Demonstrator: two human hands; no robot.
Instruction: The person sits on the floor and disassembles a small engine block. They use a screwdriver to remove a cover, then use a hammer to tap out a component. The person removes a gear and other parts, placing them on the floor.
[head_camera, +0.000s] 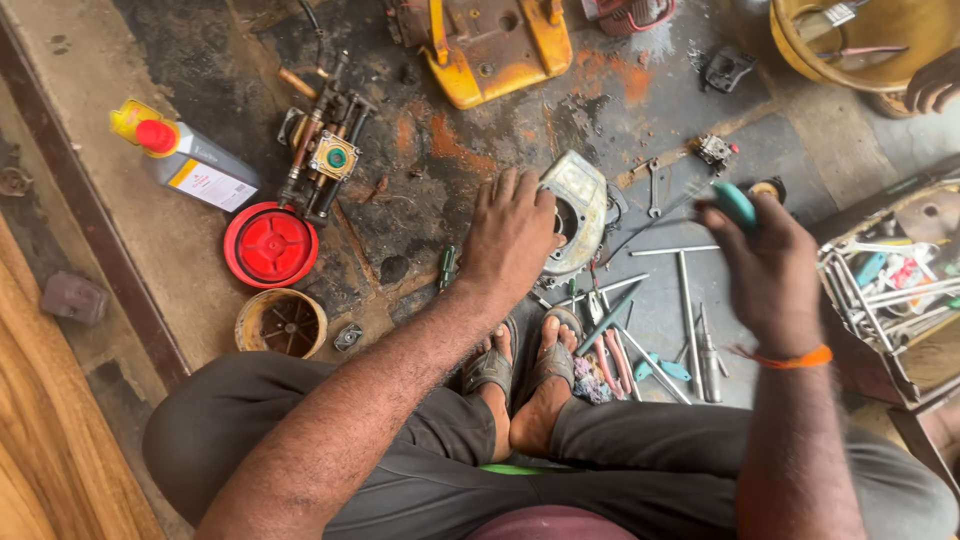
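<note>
My left hand (510, 235) rests on a whitish metal engine cover (578, 208) lying on the stained floor and holds it by its left edge. My right hand (765, 268) is raised above the floor and grips a tool with a teal handle (735, 205); the hand is blurred. Between the hands, several screwdrivers and pliers (640, 330) lie spread by my sandalled feet (525, 365).
A red round cap (271, 245) and a rusty round part (281, 323) sit at left, beside a brass-and-black pump assembly (325, 155) and a grey oil bottle (190, 160). A yellow machine housing (490, 45) is at top. A tool tray (890, 290) stands at right. Another person's hand (935, 85) shows by a yellow tub (850, 40).
</note>
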